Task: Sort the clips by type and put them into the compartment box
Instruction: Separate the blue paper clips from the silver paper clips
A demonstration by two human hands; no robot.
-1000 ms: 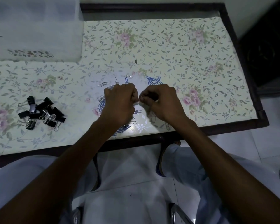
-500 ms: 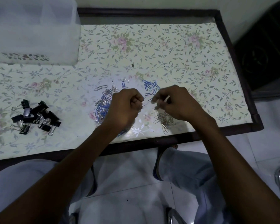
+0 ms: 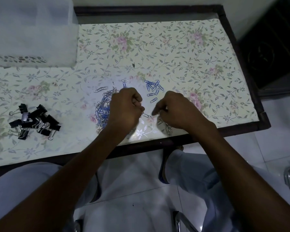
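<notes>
The left hand (image 3: 126, 108) is curled into a loose fist over the counter (image 3: 157, 47), its grip pinching one end of a silver clip (image 3: 146, 116) that sticks out toward the right. The right hand (image 3: 176, 109) hangs just beside it with fingers bent downward; its fingertips (image 3: 155, 113) are close to the clip's free end, but whether they touch it cannot be told, nor whether this grip holds anything.

Under and left of the left hand lies a mixed pile (image 3: 103, 109) of blue and silver paper clips. A small group of blue clips (image 3: 153, 88) lies beyond the gap between the two hands, apart from the pile. A heap of silver clips (image 3: 167, 128) shows partly beneath the right hand, near the counter's front edge. A cluster of black binder clips (image 3: 35, 122) sits well to the left.

The translucent box (image 3: 32, 30) stands at the far left corner of the counter, well away from both hands; its compartments cannot be made out.
</notes>
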